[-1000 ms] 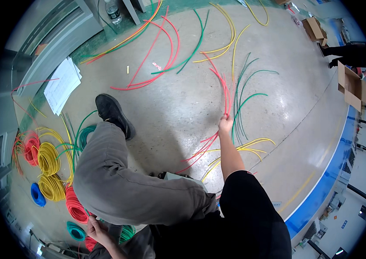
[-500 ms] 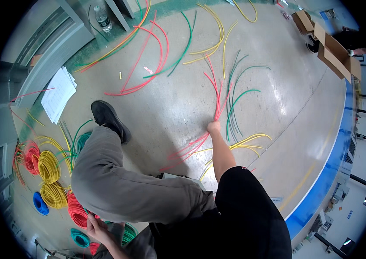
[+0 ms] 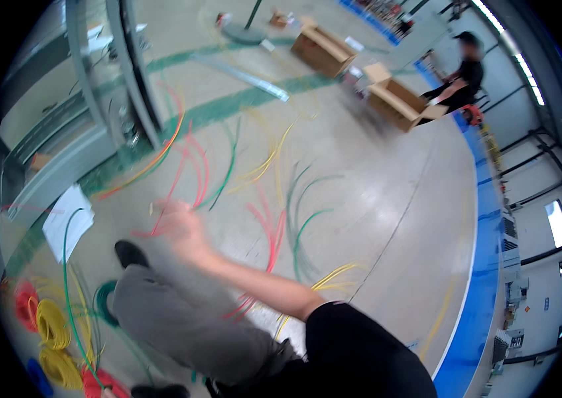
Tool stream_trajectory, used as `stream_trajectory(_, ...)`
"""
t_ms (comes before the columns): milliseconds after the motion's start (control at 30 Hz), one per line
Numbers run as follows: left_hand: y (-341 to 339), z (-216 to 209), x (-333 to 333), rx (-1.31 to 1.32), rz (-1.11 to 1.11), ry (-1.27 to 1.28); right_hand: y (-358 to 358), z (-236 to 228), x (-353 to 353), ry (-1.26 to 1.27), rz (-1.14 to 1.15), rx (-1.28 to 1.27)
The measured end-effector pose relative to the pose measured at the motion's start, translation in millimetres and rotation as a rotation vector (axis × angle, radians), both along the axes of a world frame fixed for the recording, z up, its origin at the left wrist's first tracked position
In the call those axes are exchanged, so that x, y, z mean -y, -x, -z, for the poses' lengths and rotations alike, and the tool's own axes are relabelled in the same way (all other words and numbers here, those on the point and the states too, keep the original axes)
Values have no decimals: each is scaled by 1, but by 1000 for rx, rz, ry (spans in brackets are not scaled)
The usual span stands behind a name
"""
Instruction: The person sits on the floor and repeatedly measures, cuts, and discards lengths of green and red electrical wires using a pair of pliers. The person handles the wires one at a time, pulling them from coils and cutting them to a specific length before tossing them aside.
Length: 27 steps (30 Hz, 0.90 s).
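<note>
My right hand (image 3: 187,233) is stretched out over the floor, past my bent knee. Motion smears its fingers, so their state is unclear. Close to it lie red wires (image 3: 178,174) and a green wire (image 3: 231,162). A bundle of cut red wires (image 3: 273,244) rests on the floor below my forearm. At the lower left edge only a bit of my left hand (image 3: 108,393) shows, closed on the end of a long green wire (image 3: 68,292). That wire rises in a curve beside the red coil (image 3: 98,383) and crosses in front of the paper sheets (image 3: 65,229).
Yellow coils (image 3: 53,325) and a blue coil (image 3: 39,377) lie left of my leg. Yellow wires (image 3: 334,277) are at right. A grey metal cabinet frame (image 3: 75,156) stands far left. Open cardboard boxes (image 3: 397,106) and a seated person (image 3: 466,76) are farther off.
My right hand has let go of the red wire bundle, which now lies on the floor, and swung left. The view has tilted up toward the far floor. More of the green wire shows.
</note>
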<state>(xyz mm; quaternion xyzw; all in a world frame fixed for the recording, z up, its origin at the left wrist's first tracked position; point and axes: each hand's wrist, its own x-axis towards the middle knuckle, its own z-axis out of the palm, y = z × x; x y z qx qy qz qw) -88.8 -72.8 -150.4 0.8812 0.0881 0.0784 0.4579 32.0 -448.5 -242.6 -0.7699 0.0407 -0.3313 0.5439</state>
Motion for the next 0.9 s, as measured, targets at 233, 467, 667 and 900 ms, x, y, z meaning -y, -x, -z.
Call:
stream_trajectory(233, -3, -46, -47, 97, 39, -11, -39, -139, -171, 659, -1085, 382)
stream_trajectory(467, 40, -73, -162, -114, -274, 206, -103, -97, -265, 317, -1250, 325)
stream_trajectory(667, 55, -115, -169, 49, -111, 99, -53, -120, -304, 250, -1438, -104)
stream_trajectory(900, 57, -75, -192, 242, -137, -179, -21, -125, -313, 251, -1431, -299)
